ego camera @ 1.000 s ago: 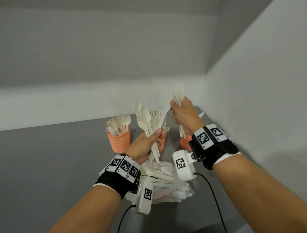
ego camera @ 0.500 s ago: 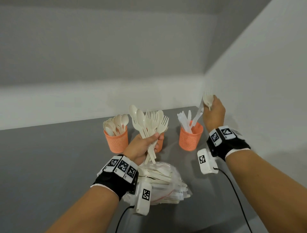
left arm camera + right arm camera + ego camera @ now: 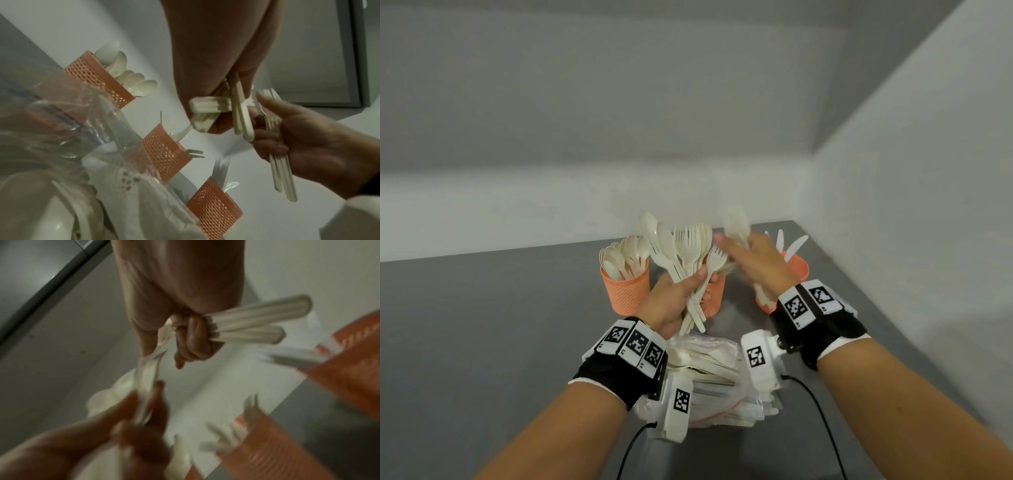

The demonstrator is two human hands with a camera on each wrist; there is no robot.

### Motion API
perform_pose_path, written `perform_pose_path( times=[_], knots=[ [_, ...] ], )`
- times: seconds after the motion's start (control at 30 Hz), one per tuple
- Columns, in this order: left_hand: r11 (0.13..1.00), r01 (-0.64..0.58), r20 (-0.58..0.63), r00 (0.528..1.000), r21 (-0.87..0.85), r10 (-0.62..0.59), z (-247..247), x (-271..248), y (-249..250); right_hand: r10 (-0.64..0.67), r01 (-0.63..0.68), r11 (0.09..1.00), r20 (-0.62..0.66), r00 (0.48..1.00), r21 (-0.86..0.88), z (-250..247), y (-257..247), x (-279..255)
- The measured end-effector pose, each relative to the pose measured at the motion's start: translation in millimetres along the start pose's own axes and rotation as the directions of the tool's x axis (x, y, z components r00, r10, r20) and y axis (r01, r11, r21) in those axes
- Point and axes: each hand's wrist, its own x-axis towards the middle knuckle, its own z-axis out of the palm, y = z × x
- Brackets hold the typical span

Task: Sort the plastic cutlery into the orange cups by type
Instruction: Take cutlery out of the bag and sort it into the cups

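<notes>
Left hand (image 3: 674, 301) grips fanned bundle (image 3: 681, 250) of spoons and forks over middle cup (image 3: 714, 294), likely for picking. Right hand (image 3: 760, 263) clutches few pieces (image 3: 252, 324), fingertips reaching bundle. Bag (image 3: 722, 383) below wrists.

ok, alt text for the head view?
Left hand grips a mixed bunch of spoons and forks while the blurred right hand, holding cutlery too, reaches toward it, above three orange cups on a grey table.
</notes>
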Motion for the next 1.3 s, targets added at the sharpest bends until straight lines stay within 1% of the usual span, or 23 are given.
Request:
perform_pose_path(
  times=[0.03, 0.13, 0.2, 0.23, 0.3, 0.37, 0.43, 0.5, 0.6, 0.67, 0.7, 0.77, 0.83, 0.9, 0.93, 1.0, 1.07, 1.13, 1.23, 1.3],
  knots=[
    [1.0, -0.01, 0.008, 1.0, -0.008, 0.01, 1, 0, 1, 0.038, -0.039, 0.999, 0.07, 0.997, 0.025, 8, -1, -4],
    [0.996, -0.072, 0.034, 0.997, 0.046, 0.071, 0, -3, 2, 0.066, -0.083, 0.986, 0.123, 0.99, 0.145, 22, -4, -9],
    [0.988, -0.101, 0.049, 0.994, 0.115, 0.096, -4, -3, 2, 0.027, -0.068, 0.972, 0.18, 0.983, 0.224, 22, -8, -11],
    [0.985, -0.11, 0.05, 0.993, 0.136, 0.104, -6, -3, 1, 0.012, -0.061, 0.971, 0.209, 0.978, 0.232, 22, -11, -12],
    [0.983, -0.112, 0.043, 0.993, 0.143, 0.107, -10, -3, 0, -0.025, -0.029, 0.974, 0.235, 0.972, 0.224, 22, -14, -14],
    [0.988, -0.099, 0.022, 0.995, 0.119, 0.097, -12, -4, 0, -0.04, -0.031, 0.959, 0.242, 0.969, 0.283, 24, -17, -16],
    [0.993, -0.087, 0.004, 0.996, 0.083, 0.087, -14, -4, 2, -0.029, -0.061, 0.936, 0.248, 0.968, 0.348, 28, -18, -18],
    [0.994, -0.077, -0.006, 0.997, 0.079, 0.078, -14, -5, 5, -0.025, -0.075, 0.924, 0.254, 0.967, 0.374, 34, -18, -20],
    [0.973, -0.102, -0.005, 0.994, 0.207, 0.106, -16, -6, 5, -0.023, -0.052, 0.949, 0.233, 0.972, 0.311, 43, -14, -20],
    [0.961, -0.106, 0.016, 0.994, 0.255, 0.105, -16, -7, 6, -0.003, -0.047, 0.961, 0.178, 0.984, 0.273, 50, -10, -18],
    [0.964, -0.096, 0.023, 0.995, 0.247, 0.093, -16, -7, 6, 0.009, -0.046, 0.965, 0.142, 0.99, 0.258, 52, -9, -17],
    [0.983, -0.063, 0.023, 0.998, 0.171, 0.06, -16, -8, 10, 0.008, -0.027, 0.972, 0.081, 0.997, 0.235, 57, -7, -17],
    [0.997, -0.046, 0.024, 0.999, 0.058, 0.045, -17, -10, 16, -0.008, -0.01, 0.973, 0.077, 0.997, 0.231, 59, -7, -17],
    [0.997, -0.074, -0.001, 0.997, -0.022, 0.074, -19, -12, 17, -0.014, -0.012, 0.969, 0.101, 0.995, 0.245, 60, -7, -16],
    [0.994, -0.101, -0.022, 0.995, -0.034, 0.101, -21, -13, 17, -0.002, -0.024, 0.969, 0.106, 0.994, 0.247, 60, -6, -15],
    [0.99, -0.14, -0.063, 0.988, 0.004, 0.14, -24, -13, 16, 0.005, -0.033, 0.968, 0.111, 0.994, 0.247, 62, -7, -15],
    [0.988, -0.138, -0.108, 0.984, 0.07, 0.145, -26, -12, 15, 0.002, -0.035, 0.965, 0.126, 0.992, 0.259, 65, -5, -16],
    [0.986, -0.13, -0.12, 0.983, 0.102, 0.142, -27, -11, 13, 0.049, -0.086, 0.944, 0.125, 0.991, 0.317, 65, -4, -16],
    [0.987, -0.113, -0.105, 0.987, 0.111, 0.124, -26, -13, 11, 0.166, -0.208, 0.881, 0.132, 0.977, 0.425, 66, -2, -15],
    [0.995, -0.075, -0.112, 0.99, 0.066, 0.082, -27, -12, 12, 0.171, -0.212, 0.862, 0.129, 0.977, 0.46, 67, 0, -14]
  ],
)
